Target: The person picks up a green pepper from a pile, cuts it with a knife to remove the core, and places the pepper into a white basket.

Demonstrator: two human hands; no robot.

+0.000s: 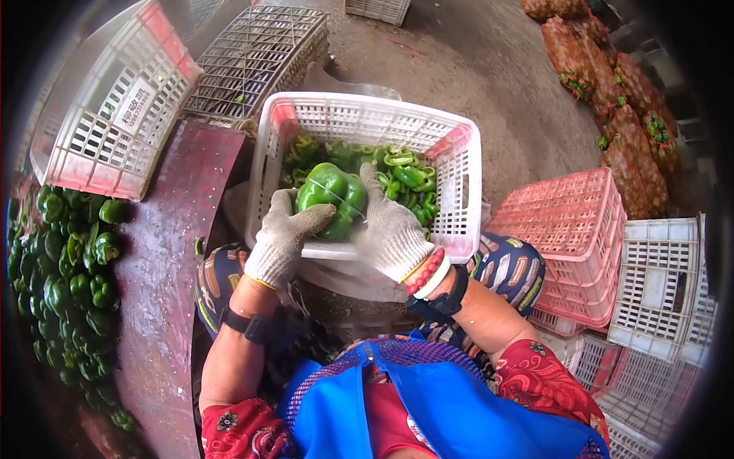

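Observation:
A large green bell pepper (327,187) is held between both gloved hands over the near side of a white plastic crate (367,103). My left hand (284,236), in a greyish knit glove, grips it from the left with the thumb across its lower front. Against the pepper's right side presses my right hand (394,233), gloved too, its fingers pointing up and partly blurred. A thin pale line crosses the pepper's skin. Inside the crate lie cut green pepper pieces (409,177), several showing open rings and pale insides.
Whole green peppers (73,283) are heaped at the left beyond a reddish board (164,298). A white crate (115,107) leans at the upper left beside a slatted crate (256,57). Pink crates (562,218) and white crates (657,283) stand right; filled net sacks (634,168) lie behind.

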